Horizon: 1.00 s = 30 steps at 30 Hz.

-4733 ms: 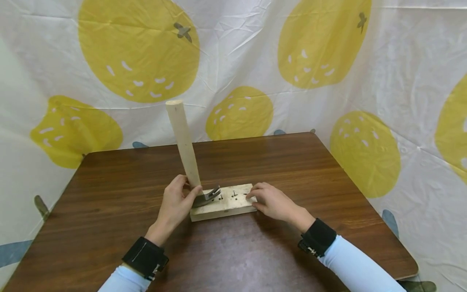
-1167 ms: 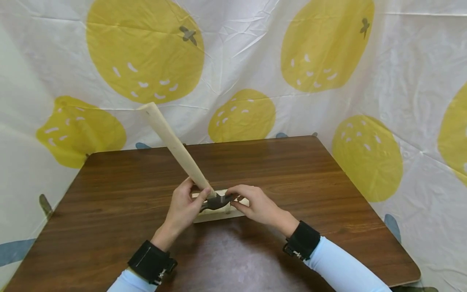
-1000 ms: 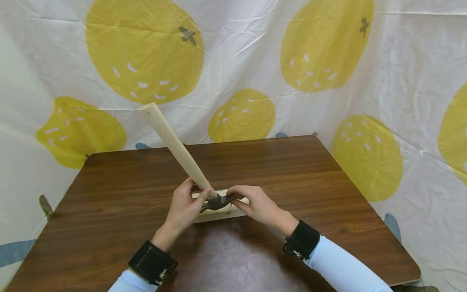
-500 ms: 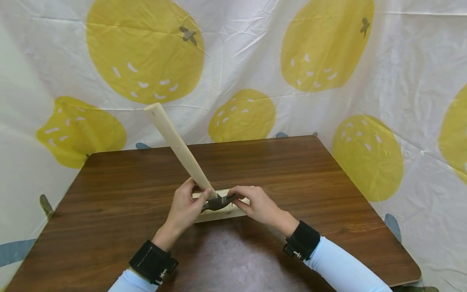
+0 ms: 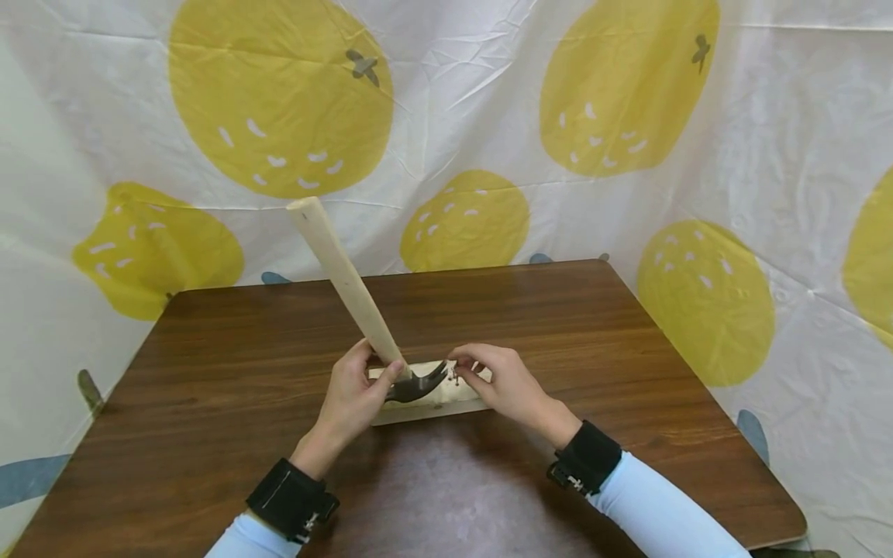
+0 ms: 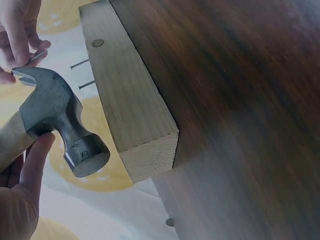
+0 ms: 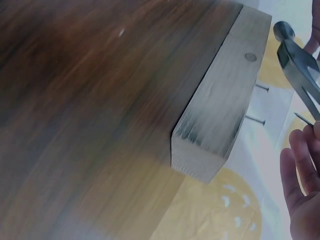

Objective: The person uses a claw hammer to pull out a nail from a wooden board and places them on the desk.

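The hammer [image 5: 359, 298] is grasped close to its head [image 6: 52, 102] and held tilted by the fingers of the left hand [image 5: 351, 397]. A loose nail [image 7: 303, 119] is pinched between the fingers of the right hand [image 5: 515, 386], near the hammer's claw [image 6: 42, 77]. Below, the wooden block [image 6: 131, 95] is supported by the surface [image 5: 558, 310], and two nails [image 6: 87, 84] are seen projecting from its top.

Your left hand [image 6: 22, 202] grips a claw hammer [image 6: 52, 102]; beyond that grip, your right hand [image 6: 19, 37] pinches a nail [image 6: 37, 56], and two others [image 6: 86, 84] jut from a wooden block [image 6: 130, 95].
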Each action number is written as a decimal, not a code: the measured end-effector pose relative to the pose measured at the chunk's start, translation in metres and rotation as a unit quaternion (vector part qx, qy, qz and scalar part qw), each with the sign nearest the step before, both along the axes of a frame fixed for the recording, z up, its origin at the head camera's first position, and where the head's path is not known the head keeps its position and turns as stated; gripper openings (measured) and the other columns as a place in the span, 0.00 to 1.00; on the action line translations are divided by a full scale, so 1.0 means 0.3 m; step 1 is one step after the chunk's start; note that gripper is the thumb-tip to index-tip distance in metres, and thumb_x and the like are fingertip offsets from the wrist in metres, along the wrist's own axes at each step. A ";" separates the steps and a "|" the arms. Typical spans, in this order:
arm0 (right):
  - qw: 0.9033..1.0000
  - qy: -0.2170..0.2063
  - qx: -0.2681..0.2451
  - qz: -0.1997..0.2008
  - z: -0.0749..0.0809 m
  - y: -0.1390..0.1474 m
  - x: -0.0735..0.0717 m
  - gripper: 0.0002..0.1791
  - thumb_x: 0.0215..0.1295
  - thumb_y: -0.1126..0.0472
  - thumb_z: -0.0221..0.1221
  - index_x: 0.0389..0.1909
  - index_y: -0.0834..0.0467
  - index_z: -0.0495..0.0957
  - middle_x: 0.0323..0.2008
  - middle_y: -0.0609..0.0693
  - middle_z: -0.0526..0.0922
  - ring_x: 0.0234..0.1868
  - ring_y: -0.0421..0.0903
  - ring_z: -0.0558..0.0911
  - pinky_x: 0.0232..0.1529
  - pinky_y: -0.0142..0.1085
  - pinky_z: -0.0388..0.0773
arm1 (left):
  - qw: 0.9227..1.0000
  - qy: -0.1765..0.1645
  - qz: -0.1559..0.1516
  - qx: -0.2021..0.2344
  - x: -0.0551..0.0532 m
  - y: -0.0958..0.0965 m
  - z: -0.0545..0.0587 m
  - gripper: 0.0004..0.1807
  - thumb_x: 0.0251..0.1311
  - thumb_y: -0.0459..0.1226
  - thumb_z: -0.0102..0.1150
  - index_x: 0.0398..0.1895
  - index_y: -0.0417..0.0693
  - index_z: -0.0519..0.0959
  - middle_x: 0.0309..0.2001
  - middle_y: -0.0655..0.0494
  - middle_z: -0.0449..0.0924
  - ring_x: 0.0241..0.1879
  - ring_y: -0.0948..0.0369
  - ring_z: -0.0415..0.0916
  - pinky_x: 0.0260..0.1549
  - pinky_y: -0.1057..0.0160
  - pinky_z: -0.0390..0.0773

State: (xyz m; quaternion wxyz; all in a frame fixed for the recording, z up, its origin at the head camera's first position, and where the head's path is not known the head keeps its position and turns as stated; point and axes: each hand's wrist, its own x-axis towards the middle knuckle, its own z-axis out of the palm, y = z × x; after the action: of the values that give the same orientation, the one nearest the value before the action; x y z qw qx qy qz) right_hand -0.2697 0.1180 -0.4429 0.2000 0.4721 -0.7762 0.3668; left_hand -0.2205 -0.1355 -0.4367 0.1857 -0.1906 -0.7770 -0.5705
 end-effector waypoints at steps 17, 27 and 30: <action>0.991 -0.032 0.011 -0.126 0.007 0.168 -0.052 0.15 0.63 0.73 0.63 0.49 0.59 0.82 0.35 0.46 0.80 0.32 0.39 0.80 0.33 0.26 0.75 | 0.998 0.031 0.046 -0.035 -0.010 -0.011 0.004 0.10 0.59 0.26 0.66 0.41 0.41 0.77 0.35 0.55 0.78 0.34 0.56 0.79 0.21 0.68 0.74; 0.963 -0.116 0.084 -0.228 0.000 0.264 -0.079 0.13 0.63 0.69 0.64 0.48 0.60 0.79 0.32 0.46 0.82 0.30 0.40 0.80 0.31 0.30 0.75 | 0.997 0.038 0.050 -0.049 -0.020 -0.027 -0.007 0.10 0.60 0.28 0.66 0.42 0.43 0.77 0.36 0.58 0.77 0.37 0.59 0.78 0.25 0.61 0.78; 0.954 -0.134 0.100 -0.249 -0.004 0.292 -0.085 0.10 0.64 0.68 0.64 0.46 0.61 0.80 0.32 0.46 0.82 0.31 0.41 0.81 0.31 0.30 0.75 | 0.996 0.037 0.055 -0.056 -0.022 -0.027 -0.008 0.09 0.60 0.28 0.66 0.42 0.43 0.77 0.36 0.58 0.77 0.37 0.58 0.78 0.25 0.62 0.77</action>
State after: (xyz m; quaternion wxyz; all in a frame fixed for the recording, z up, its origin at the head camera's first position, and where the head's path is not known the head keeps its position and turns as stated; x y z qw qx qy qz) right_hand -0.2950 0.2057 -0.4440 0.1311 0.2281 -0.9214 0.2860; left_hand -0.2271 -0.1435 -0.4390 0.2348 -0.1787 -0.8098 -0.5071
